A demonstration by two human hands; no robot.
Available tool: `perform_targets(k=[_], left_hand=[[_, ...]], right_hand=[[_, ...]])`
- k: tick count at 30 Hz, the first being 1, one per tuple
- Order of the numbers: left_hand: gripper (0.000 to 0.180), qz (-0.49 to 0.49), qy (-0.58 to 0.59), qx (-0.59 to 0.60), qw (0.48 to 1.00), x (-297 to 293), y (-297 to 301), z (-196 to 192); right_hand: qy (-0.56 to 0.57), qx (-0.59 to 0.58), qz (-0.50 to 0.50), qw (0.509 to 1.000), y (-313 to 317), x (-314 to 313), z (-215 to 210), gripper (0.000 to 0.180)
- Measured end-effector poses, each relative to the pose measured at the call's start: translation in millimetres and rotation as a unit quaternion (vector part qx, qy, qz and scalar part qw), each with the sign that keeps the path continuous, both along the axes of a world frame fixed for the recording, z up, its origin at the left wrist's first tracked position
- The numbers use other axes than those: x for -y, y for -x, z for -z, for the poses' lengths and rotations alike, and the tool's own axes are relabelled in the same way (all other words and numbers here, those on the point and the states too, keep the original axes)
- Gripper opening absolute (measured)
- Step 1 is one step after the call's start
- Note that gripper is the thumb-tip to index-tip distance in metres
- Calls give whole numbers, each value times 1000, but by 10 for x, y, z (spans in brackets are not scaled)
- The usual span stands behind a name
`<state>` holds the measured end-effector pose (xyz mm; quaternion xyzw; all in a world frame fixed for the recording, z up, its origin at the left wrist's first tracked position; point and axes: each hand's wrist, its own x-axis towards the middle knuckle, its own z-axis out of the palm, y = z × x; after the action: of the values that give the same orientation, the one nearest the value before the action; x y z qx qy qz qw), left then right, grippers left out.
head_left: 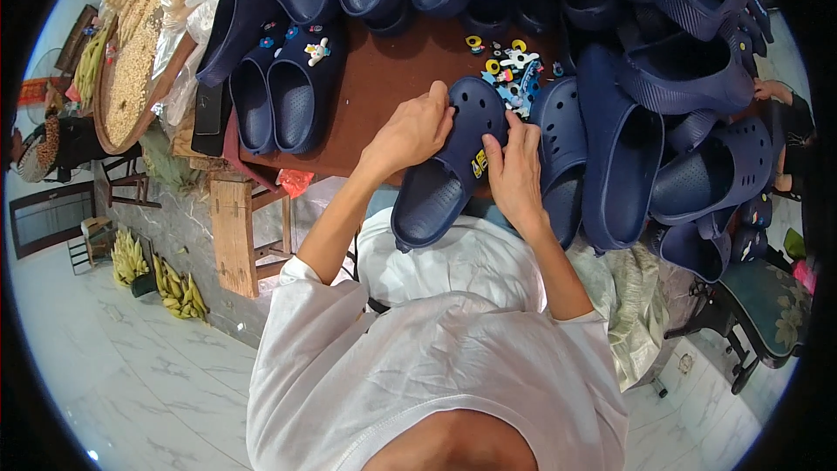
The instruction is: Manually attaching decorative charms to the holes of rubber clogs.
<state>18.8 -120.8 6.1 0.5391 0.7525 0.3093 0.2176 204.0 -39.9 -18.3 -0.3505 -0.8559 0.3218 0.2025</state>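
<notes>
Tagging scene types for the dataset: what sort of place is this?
Likely a small home workshop or stall where clogs get decorated. Piles of navy foam clogs crowd a brown table, a heap of small colourful shoe charms lies there, and both hands hold one clog.

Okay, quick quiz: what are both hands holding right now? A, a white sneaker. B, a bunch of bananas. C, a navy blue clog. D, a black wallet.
C: the left hand and right hand both grip a navy blue clog with a small yellow charm on its side.
</notes>
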Motion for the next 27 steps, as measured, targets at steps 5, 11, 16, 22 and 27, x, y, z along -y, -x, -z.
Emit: perform_targets(k=[5, 11, 16, 22, 27], left_hand=[[15, -7, -4, 23, 1000, 6, 70, 82], [20, -85, -35, 104, 990, 32, -36, 5], [20, -27, -61, 101, 993, 112, -25, -31], [25, 4, 26, 133, 991, 195, -19, -255], [21, 9, -32, 79, 996, 226, 16, 33]], right_hand=[[112, -30, 5, 993, -81, 55, 59, 67], [44, -58, 1, 997, -112, 227, 110, 83], [46, -77, 15, 996, -100, 248, 191, 81], [-2, -64, 14, 998, -90, 262, 166, 73], [-29, -66, 24, 997, -30, 296, 147, 63]])
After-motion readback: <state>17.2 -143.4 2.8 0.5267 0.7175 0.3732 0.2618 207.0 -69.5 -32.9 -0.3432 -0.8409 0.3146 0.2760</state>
